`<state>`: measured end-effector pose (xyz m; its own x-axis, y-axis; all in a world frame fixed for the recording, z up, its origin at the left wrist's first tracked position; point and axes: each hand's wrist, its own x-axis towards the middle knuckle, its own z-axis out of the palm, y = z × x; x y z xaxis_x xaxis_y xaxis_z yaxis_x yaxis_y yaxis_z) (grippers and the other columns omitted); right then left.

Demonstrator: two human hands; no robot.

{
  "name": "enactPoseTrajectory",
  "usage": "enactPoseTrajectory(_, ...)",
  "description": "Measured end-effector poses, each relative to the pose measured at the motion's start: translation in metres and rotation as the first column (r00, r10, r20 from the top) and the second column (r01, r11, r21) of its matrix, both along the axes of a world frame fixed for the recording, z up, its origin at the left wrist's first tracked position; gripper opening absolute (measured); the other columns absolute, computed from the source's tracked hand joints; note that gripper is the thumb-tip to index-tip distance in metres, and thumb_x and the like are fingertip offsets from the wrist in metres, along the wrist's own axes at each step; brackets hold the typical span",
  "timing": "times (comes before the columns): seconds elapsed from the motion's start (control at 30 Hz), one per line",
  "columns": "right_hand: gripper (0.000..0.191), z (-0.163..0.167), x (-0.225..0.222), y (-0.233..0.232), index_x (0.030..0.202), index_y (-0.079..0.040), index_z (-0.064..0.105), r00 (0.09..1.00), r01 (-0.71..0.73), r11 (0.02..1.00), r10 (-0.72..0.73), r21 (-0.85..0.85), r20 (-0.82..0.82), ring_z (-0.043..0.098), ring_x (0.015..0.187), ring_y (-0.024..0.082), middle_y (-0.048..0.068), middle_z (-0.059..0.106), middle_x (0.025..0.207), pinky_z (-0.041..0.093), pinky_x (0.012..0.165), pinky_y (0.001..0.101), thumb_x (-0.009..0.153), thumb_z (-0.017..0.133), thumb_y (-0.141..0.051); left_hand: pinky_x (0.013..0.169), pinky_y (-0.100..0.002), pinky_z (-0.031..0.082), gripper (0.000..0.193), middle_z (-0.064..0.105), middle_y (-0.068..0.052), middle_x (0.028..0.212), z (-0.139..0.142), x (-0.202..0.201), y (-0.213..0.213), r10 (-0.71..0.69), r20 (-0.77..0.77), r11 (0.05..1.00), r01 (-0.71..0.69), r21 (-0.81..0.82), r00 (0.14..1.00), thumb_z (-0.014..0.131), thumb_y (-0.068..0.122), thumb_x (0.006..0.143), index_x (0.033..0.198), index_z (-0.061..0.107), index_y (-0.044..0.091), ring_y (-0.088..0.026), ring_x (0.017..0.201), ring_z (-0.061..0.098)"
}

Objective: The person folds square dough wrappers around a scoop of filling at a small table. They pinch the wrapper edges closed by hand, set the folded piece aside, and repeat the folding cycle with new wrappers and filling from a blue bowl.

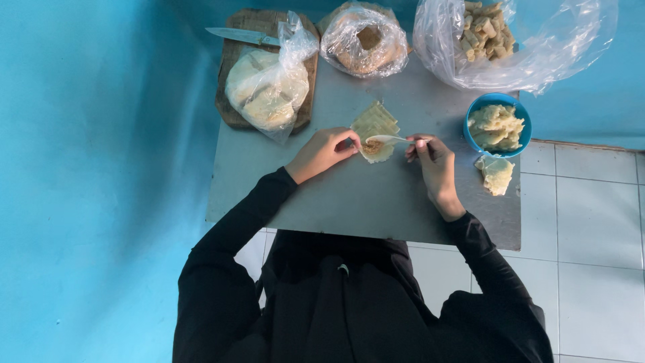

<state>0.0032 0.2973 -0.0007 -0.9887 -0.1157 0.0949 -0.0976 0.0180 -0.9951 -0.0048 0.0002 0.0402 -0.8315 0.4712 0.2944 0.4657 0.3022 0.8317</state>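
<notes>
Grey desk (336, 195) midway, I judge: my left hand (322, 153) pinches a wrapper (376, 152), my right hand (433, 165) grips a spoon (390, 140) laying filling on it, stack (375, 121) unfilled, folded ones in the bowl (498, 125).

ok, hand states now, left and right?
Left hand: closed, pinching the filled wrapper.
Right hand: closed, holding the white spoon.

The big clear bag (524, 47) was cut off by the top edge. The knife (242, 35) handle was hidden behind a plastic bag (269, 84) — the filling on the wrapper (373, 148) was too small to tell.
</notes>
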Motion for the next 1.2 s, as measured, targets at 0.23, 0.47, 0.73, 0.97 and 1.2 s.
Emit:
enactPoseTrajectory(0.23,0.030,0.014,0.009,-0.003,0.120,0.006,0.064,0.994,0.059,0.992,-0.047,-0.114,0.101,0.063,0.086,0.011,0.007,0.065,0.094,0.053,0.079,0.0262,0.113,0.052,-0.021,0.072,-0.031,0.054,0.013,0.071,-0.007,0.096,0.004,0.002,0.001,-0.018,-0.026,1.000,0.019,0.018,1.000,0.072,0.010,0.095,0.104,0.064,0.006,-0.018,0.078,0.070)
enactPoseTrajectory(0.47,0.031,0.024,0.011,-0.006,0.120,0.007,0.065,0.987,0.075,0.985,-0.051,-0.156,0.152,0.062,0.083,0.012,0.006,0.064,0.090,0.052,0.077,0.0259,0.112,0.053,-0.021,0.074,-0.032,0.055,0.012,0.071,-0.008,0.098,0.004,0.004,0.003,-0.015,-0.052,1.000,0.014,-0.020,0.999,0.071,0.010,0.095,0.104,0.064,0.006,-0.020,0.080,0.071)
enactPoseTrajectory(0.73,0.031,0.053,-0.025,-0.005,0.121,0.007,0.063,0.988,0.152,0.936,-0.150,-0.317,0.029,0.064,0.082,0.015,0.008,0.065,0.090,0.052,0.077,0.0294,0.114,0.054,-0.023,0.076,-0.036,0.055,0.014,0.071,-0.009,0.101,-0.004,0.009,0.009,0.001,-0.156,0.998,-0.011,-0.065,0.988,0.071,0.012,0.095,0.108,0.064,0.008,-0.029,0.087,0.071)
enactPoseTrajectory(0.97,0.029,0.074,-0.109,-0.053,0.118,0.007,0.068,0.947,0.209,0.961,-0.245,-0.178,-0.207,0.068,0.076,0.015,0.008,0.070,0.087,0.057,0.073,0.0287,0.112,0.054,-0.018,0.082,-0.040,0.055,0.020,0.072,-0.008,0.106,-0.014,0.005,0.013,0.008,-0.214,0.995,-0.030,-0.095,0.977,0.069,0.020,0.097,0.113,0.064,0.010,-0.031,0.096,0.070)
enactPoseTrajectory(1.2,0.021,0.078,-0.148,-0.100,0.115,0.000,0.074,0.895,0.315,0.919,-0.205,0.236,-0.396,0.068,0.073,0.008,0.005,0.074,0.083,0.053,0.066,0.0245,0.107,0.060,-0.014,0.081,-0.040,0.056,0.022,0.072,-0.007,0.105,-0.025,0.005,0.012,0.014,-0.231,0.995,-0.036,-0.091,0.973,0.070,0.022,0.096,0.114,0.064,0.011,-0.030,0.096,0.071)
